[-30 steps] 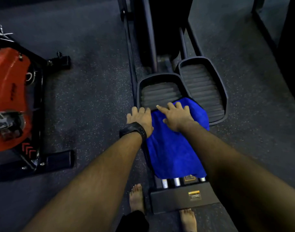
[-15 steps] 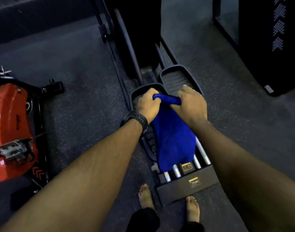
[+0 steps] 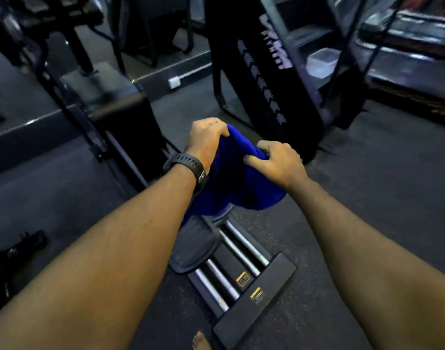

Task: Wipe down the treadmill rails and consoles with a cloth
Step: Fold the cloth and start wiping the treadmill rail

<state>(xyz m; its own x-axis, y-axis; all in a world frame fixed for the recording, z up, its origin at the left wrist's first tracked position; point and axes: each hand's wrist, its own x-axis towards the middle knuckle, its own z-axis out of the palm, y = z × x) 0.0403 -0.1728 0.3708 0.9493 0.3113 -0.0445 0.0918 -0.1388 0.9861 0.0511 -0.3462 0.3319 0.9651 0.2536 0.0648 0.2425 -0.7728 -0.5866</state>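
Dim gym here, the light low and cool. A dark speckled rubber floor (image 3: 367, 198) runs right across. On the left a raised platform (image 3: 19, 99) steps up, its edge catching a pale glint. Further back, a small white plate (image 3: 174, 82) sits on the low riser, possibly a wall socket. Straight ahead stands a tall black perforated panel (image 3: 264, 79), leaning in this wide view. Beside it, a dark metal rack (image 3: 342, 59) carries a translucent plastic container (image 3: 322, 62). Far right, blurred shelving (image 3: 413, 34) gleams faintly.
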